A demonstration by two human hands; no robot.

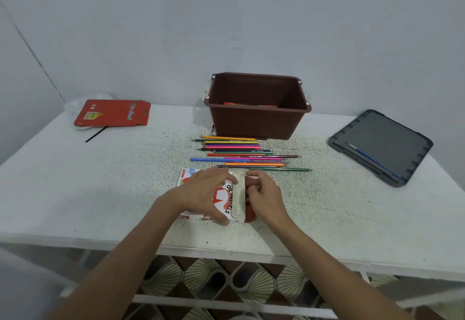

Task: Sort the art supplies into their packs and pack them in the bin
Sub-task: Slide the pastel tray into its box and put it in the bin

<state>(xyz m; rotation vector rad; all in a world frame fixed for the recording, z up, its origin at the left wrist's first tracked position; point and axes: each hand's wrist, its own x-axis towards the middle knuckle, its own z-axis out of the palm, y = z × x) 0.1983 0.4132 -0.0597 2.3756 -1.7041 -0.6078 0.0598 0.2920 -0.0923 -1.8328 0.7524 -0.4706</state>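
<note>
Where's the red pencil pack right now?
In the head view the red pack lies flat at the far left of the table, well left of the bin, a dark stick poking from under it.

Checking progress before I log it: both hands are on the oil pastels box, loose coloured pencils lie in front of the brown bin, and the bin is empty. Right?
Not quite: the bin is not empty. The head view shows a red pack on its bottom. The rest holds: left hand and right hand are on the oil pastels box, and coloured pencils lie before the bin.
</note>
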